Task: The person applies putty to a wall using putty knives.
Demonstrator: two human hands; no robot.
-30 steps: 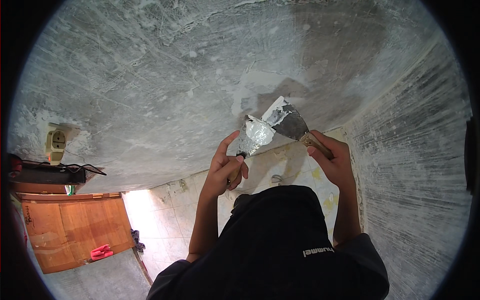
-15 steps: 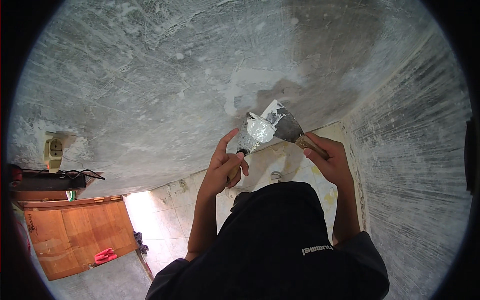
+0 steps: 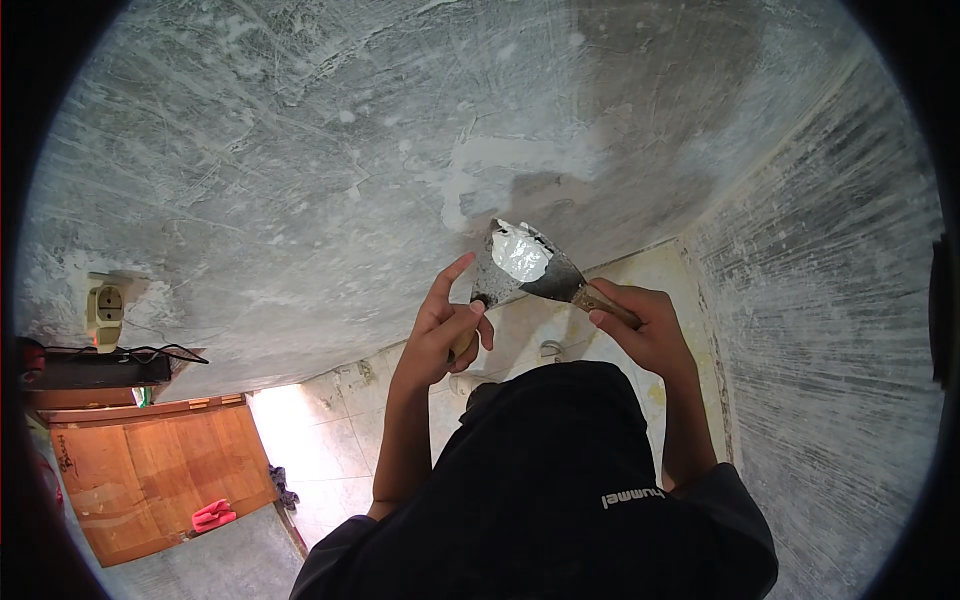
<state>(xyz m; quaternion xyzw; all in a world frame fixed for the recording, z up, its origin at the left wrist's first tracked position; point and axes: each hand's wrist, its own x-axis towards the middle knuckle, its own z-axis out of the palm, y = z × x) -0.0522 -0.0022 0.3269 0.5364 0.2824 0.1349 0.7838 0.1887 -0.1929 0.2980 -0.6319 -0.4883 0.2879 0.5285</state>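
My left hand [image 3: 445,335] is closed round the handle of a putty knife [image 3: 487,283], its index finger stretched out beside the blade. White putty [image 3: 520,254] lies in a glossy lump on that blade. In my right hand [image 3: 645,325] is a second putty knife [image 3: 556,284], gripped by its wooden handle. Its dark blade reaches left and overlaps the left one, partly behind or under the putty; exactly how they touch I cannot tell. Both blades are held up in front of the grey wall [image 3: 330,180], which has patchy white smears.
Another grey wall [image 3: 820,330] meets the first at a corner on the right. At the left a socket [image 3: 104,303] sits above a dark shelf [image 3: 95,366] with a black cable. A wooden door [image 3: 160,470] bears a red cloth [image 3: 212,515]. Pale tiles [image 3: 335,445] cover the floor.
The right putty knife has moved down and left, its blade now mostly overlapped with the left one. The putty sits more gathered on the left blade. My left hand has barely moved.
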